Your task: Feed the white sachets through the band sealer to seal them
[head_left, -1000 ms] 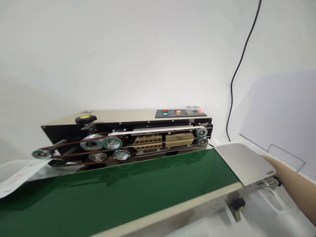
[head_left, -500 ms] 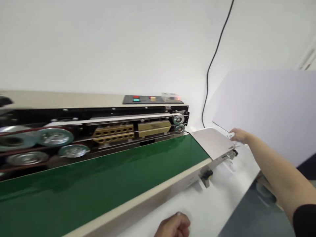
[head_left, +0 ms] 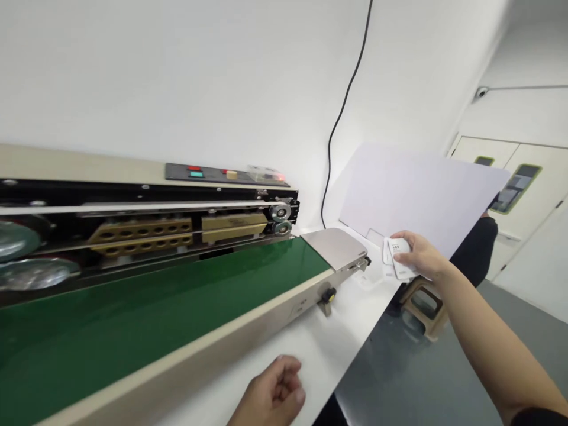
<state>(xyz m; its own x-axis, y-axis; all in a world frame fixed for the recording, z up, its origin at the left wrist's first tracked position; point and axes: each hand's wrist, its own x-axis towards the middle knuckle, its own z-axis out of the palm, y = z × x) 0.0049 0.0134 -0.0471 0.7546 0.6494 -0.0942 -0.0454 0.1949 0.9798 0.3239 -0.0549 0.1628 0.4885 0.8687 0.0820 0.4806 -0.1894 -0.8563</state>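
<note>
My right hand is closed on a white printed packet past the right end of the machine, over the white table. Another white packet shows just behind the held one; whether it is in my grip too, I cannot tell. Near the bottom edge, my left hand hovers in front of the machine, fingers loosely curled, thumb apart, with nothing visible in it. The band sealer has a green conveyor belt and a metal end plate, the part nearest my right hand.
Buttons and a knob sit on the control panel. A black cable hangs down the wall. Behind my right hand stands a white board. A beige stool and a person in dark clothing are beyond the table edge.
The view has swung to the right. My right hand has come back with the white packet now plainly visible in it. My left hand shows more fully, its thumb apart from the fingers.
</note>
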